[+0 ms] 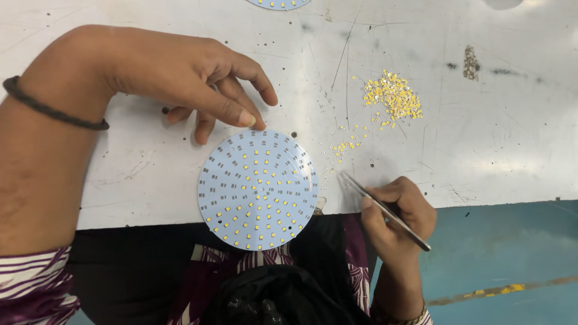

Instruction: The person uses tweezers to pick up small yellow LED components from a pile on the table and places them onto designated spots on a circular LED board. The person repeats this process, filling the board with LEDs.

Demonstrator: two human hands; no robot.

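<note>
A round pale-blue circuit board (257, 189) lies at the near edge of the white table (469, 138), overhanging it slightly. Small yellow chips fill its centre and lower part; grey empty pads ring the rest. My left hand (192, 75) rests on the table just above the board, its thumb tip touching the board's top rim. My right hand (398, 210) grips metal tweezers (385, 210), their tips pointing up-left near the table edge, right of the board. A pile of loose yellow chips (392, 96) lies further back on the right, with a few scattered chips (346, 146) nearer the tweezers.
Another round board (278, 3) shows partly at the top edge. A small grey heap (470, 61) sits at the back right. The table top is scratched. Blue floor (506, 253) lies below right, and my patterned clothing (265, 283) is beneath the board.
</note>
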